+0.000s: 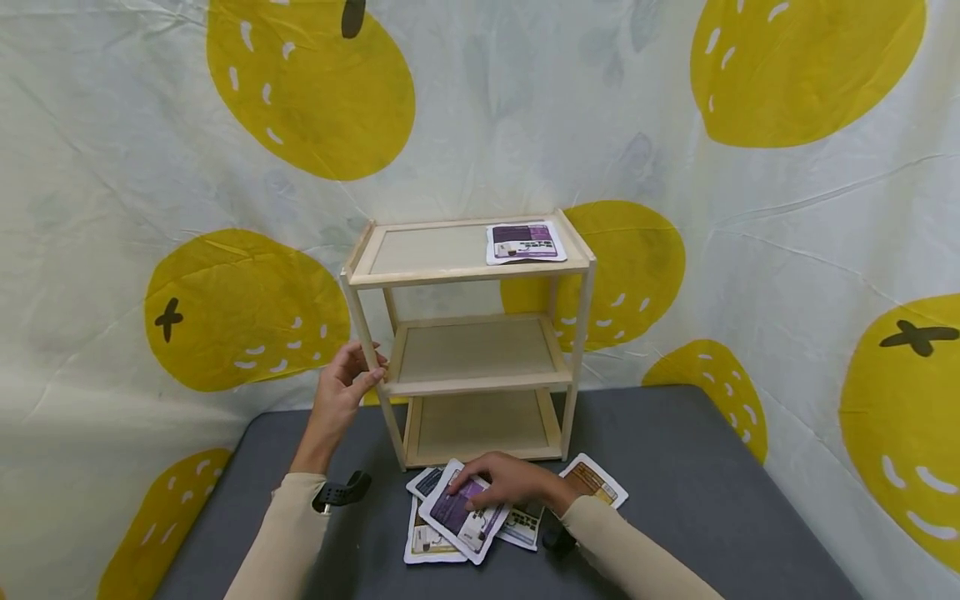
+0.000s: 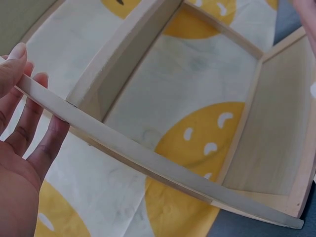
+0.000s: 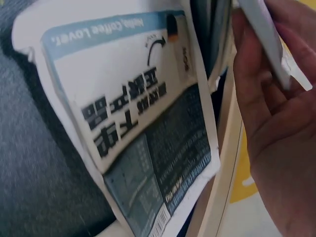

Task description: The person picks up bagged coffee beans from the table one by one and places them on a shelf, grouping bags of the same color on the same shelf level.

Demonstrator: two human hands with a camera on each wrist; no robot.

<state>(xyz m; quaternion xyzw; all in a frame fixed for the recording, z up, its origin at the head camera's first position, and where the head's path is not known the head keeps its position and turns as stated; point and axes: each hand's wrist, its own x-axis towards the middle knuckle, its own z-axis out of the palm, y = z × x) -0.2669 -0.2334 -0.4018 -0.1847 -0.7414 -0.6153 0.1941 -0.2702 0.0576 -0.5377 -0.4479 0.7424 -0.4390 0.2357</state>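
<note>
A light wooden three-tier shelf (image 1: 461, 387) stands on the dark grey table. My left hand (image 1: 343, 400) grips its front left post (image 2: 133, 150) with thumb and fingers, at about the middle tier. Below the shelf, my right hand (image 1: 517, 481) pinches a purple-and-white coffee packet (image 1: 474, 525) over a loose pile. The right wrist view catches that packet edge-on (image 3: 264, 39) between thumb and fingers. Near it lies a blue-and-white coffee packet (image 3: 133, 108). Another purple packet (image 1: 525, 242) lies flat on the top tier, at its right side.
Under and around the held packet are a yellowish-brown packet (image 1: 429, 546), a dark-printed packet (image 1: 522, 531) and others partly covered. An orange-brown packet (image 1: 596, 479) lies right of the right wrist. Behind the shelf hangs a pale cloth (image 1: 480, 108) with big yellow fruit prints.
</note>
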